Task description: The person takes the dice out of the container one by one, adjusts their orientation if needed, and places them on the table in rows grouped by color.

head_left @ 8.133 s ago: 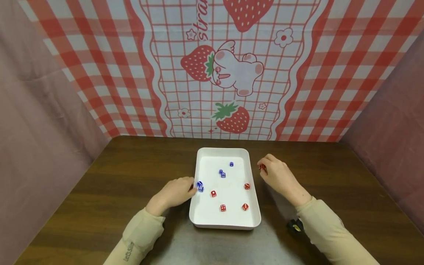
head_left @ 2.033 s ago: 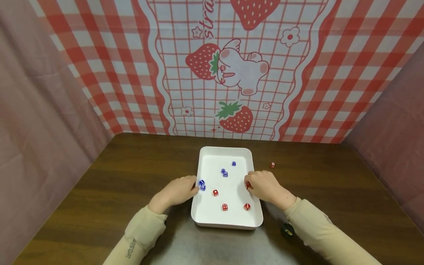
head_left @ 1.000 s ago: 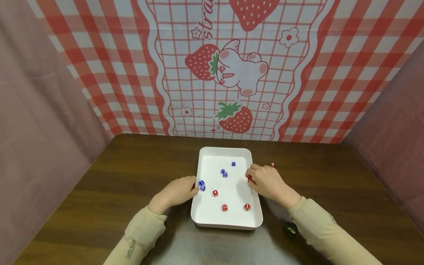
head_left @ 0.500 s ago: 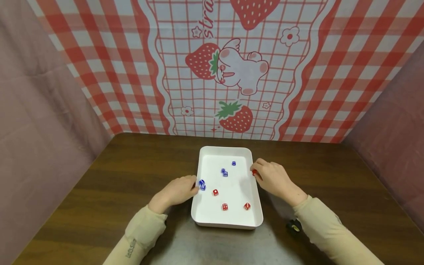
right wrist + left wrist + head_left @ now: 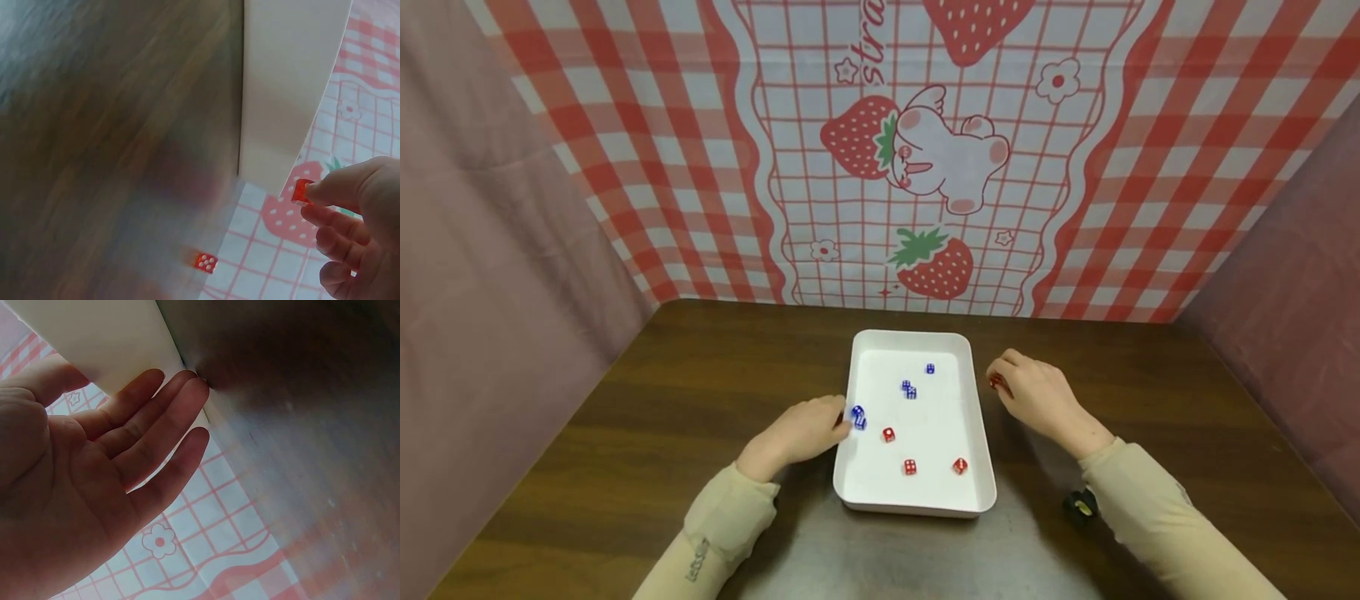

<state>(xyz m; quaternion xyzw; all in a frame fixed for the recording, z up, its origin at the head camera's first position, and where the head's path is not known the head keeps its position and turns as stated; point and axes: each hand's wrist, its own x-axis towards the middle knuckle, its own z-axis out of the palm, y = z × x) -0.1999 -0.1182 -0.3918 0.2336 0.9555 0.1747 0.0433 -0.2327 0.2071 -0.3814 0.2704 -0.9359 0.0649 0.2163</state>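
A shallow white tray (image 5: 917,507) holds several blue dice (image 5: 911,392) and three red dice (image 5: 910,467). At its left side my left hand (image 5: 797,429) grips the wall, thumb over the rim and fingers on the outside; the wrist view shows these fingers (image 5: 181,412) against the wall. Beyond the tray's right edge, my right hand (image 5: 1033,396) pinches a red die (image 5: 302,191) between thumb and forefinger, above the table. Another red die (image 5: 206,262) lies on the table, visible in the right wrist view and hidden behind the hand in the head view.
The tray stands on a dark wooden table (image 5: 700,375). A cloth with strawberries and red checks (image 5: 925,167) hangs behind it, and pink curtains (image 5: 490,250) flank both sides. A small black object (image 5: 1078,505) shows beside the right sleeve.
My right hand has lifted a red die from the tray's right side and carried it over the rim to the right. The left hand stays at the tray's left wall.
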